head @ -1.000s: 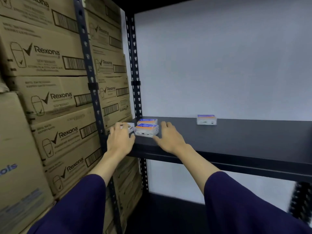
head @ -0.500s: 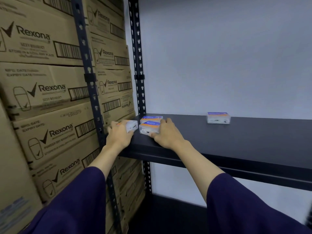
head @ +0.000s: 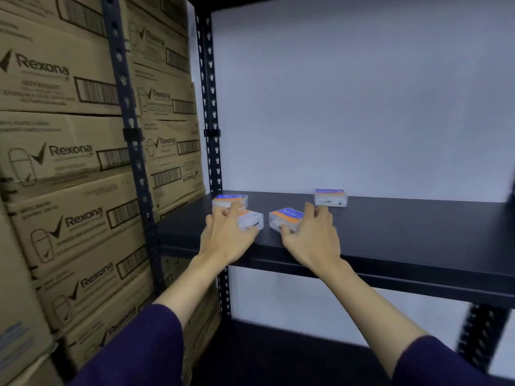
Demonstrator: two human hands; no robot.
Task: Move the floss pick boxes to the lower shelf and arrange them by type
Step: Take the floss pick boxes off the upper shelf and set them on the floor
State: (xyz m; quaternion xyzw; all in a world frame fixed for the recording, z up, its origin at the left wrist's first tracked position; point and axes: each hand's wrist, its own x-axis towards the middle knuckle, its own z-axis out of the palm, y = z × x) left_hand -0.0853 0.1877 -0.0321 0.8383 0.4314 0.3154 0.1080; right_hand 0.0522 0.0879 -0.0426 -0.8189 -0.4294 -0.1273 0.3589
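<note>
Since half a second ago the two front boxes, then pressed together between the hands, have been drawn apart. The left hand [head: 227, 235] now has its grip closed over one floss pick box [head: 252, 220]; the right hand [head: 309, 235] has its grip closed around another [head: 285, 218]. A third box [head: 230, 200] sits just behind the left grip, a fourth [head: 331, 196] just beyond the right. All remain on the upper shelf [head: 404, 232]. In my judgement, both are about to be lifted; the lower shelf [head: 278, 352] holds none in view.
</note>
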